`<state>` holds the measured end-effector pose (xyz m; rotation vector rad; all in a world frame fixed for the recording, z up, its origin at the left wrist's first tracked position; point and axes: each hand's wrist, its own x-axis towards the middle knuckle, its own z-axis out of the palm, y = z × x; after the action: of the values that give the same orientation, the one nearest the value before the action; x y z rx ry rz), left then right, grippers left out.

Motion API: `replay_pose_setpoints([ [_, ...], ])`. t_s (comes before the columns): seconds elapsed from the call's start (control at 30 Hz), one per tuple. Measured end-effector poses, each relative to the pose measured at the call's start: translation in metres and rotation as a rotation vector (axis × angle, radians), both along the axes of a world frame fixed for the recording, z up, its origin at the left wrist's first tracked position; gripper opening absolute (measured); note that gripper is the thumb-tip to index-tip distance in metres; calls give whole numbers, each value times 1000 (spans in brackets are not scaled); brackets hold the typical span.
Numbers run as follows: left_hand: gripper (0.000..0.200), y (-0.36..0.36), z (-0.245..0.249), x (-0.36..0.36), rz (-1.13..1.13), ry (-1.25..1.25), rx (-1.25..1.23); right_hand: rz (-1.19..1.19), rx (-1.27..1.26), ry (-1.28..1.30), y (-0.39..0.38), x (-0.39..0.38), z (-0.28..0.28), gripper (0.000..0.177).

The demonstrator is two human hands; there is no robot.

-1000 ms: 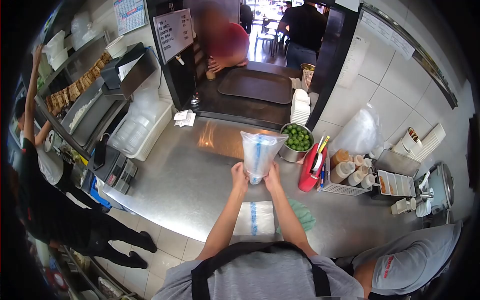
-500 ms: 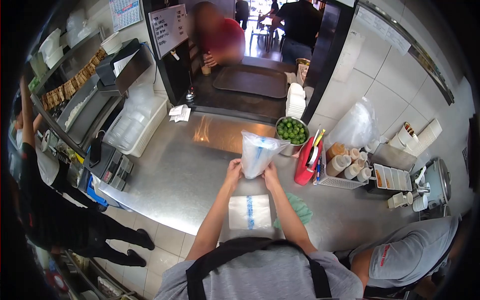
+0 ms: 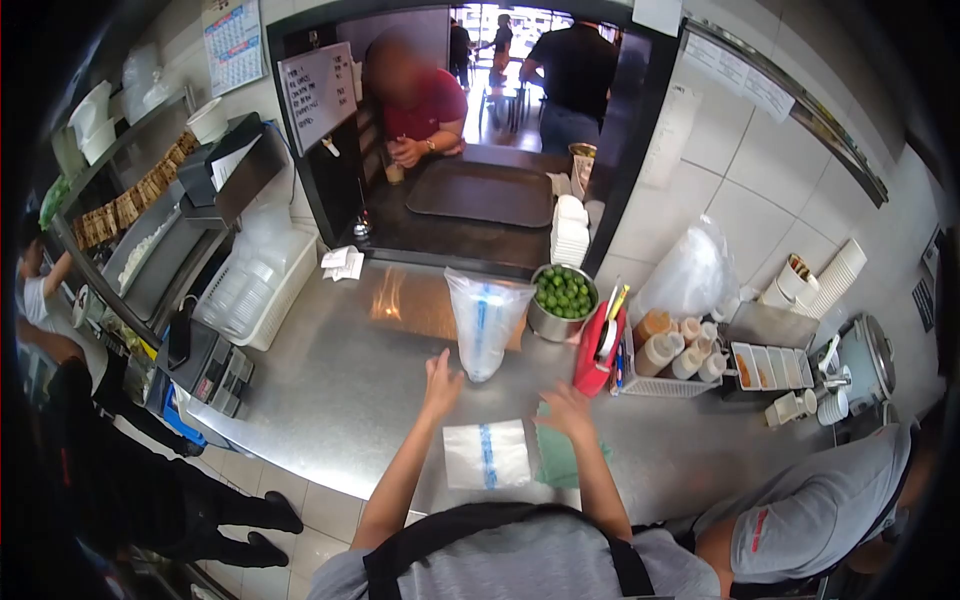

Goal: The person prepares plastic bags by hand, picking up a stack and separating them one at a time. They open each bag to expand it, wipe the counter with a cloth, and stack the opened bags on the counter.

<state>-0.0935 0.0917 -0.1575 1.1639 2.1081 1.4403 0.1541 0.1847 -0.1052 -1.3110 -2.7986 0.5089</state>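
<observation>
A plastic bag (image 3: pixel 484 325) with a blue printed stripe stands upright on the steel counter, its contents not clear. My left hand (image 3: pixel 441 385) is open just to the near left of the bag, fingers stretched forward, holding nothing. My right hand (image 3: pixel 568 411) is open too, a little blurred, above the far edge of a green cloth (image 3: pixel 558 458). Between my forearms lies a flat stack of white plastic bags (image 3: pixel 486 455) with a blue stripe. Beyond my right hand stand a red tape dispenser (image 3: pixel 592 360) and a metal pot of green limes (image 3: pixel 563 300).
A basket of sauce bottles (image 3: pixel 672 362) stands right of the dispenser. At left is a white basket of clear containers (image 3: pixel 262 300). A brown tray (image 3: pixel 480 193) lies on the pass-through ledge, with a person behind it. Other people stand at left and right.
Both hands have let go of the plastic bag, which now stands by itself. My left hand drew back left; my right hand moved right and towards me, over the cloth. The head view shifted.
</observation>
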Motion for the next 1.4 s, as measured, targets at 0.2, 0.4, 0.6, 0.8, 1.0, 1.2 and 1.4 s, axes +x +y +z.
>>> replay_pose_setpoints([
  [0.2, 30, -40, 3, 56, -389, -270, 38, -118, -152, 202, -7, 105, -57, 40],
  [0.4, 17, -37, 46, 140, -710, -354, -3, -107, -663, 849, -61, 63, 32, 13],
  [0.6, 26, -48, 96, 114, -710, -38, -79, -140, -432, 935, -46, 69, 67, 22],
  [0.8, 13, -85, -7, 31, -772, 438, -422, -177, -129, 753, -35, 80, 94, 18],
  [1.0, 9, -70, -29, 20, -660, 431, -380, 43, -314, 744, -43, 55, 93, 22],
  [1.2, 14, -49, 91, 29, -312, -265, 167, 334, -192, 552, -53, 21, 100, 80],
  [1.4, 20, -51, 155, 47, -478, -386, 212, 237, -572, 1219, -40, -33, 124, 64],
])
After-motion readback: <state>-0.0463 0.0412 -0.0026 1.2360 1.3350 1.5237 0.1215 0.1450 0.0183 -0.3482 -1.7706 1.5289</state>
